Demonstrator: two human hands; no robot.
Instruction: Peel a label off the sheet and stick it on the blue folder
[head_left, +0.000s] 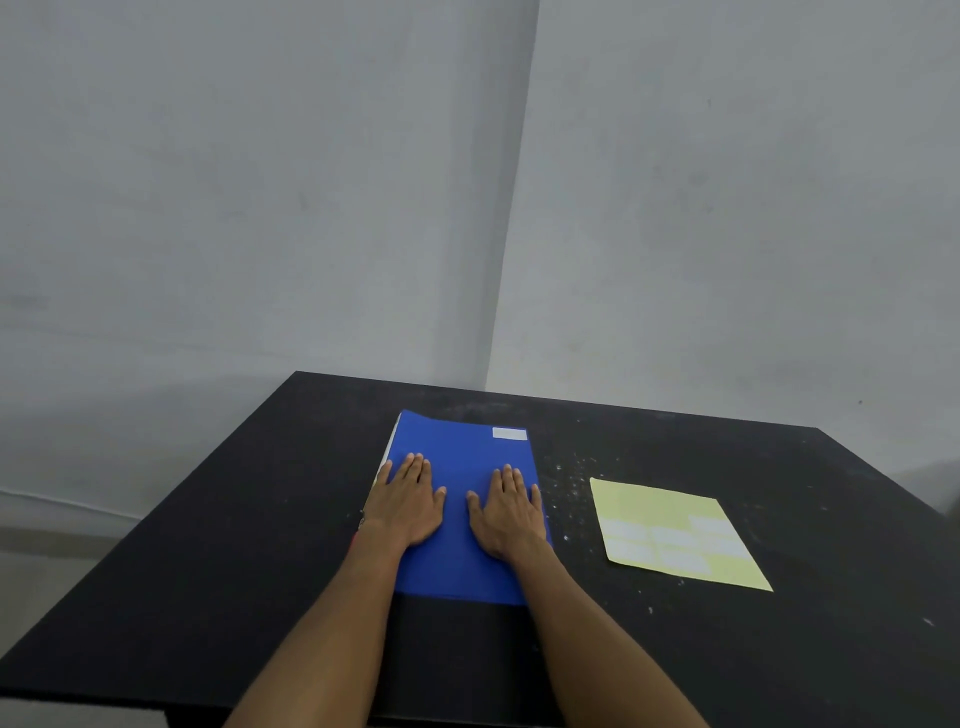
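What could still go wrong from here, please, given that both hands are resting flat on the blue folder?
The white label sits at the far right corner of the blue folder, beyond both palms, so its edges may not be pressed down and could lift. The left hand and right hand lie flat on the cover; sliding them away might drag the folder across the black table. The yellow label sheet lies loose to the right, and a sweeping arm could knock it.

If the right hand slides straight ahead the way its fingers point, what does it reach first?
Probably the white label at the far right corner of the blue folder. The right hand lies flat on the cover with bare blue between; it might pass just left of the label.
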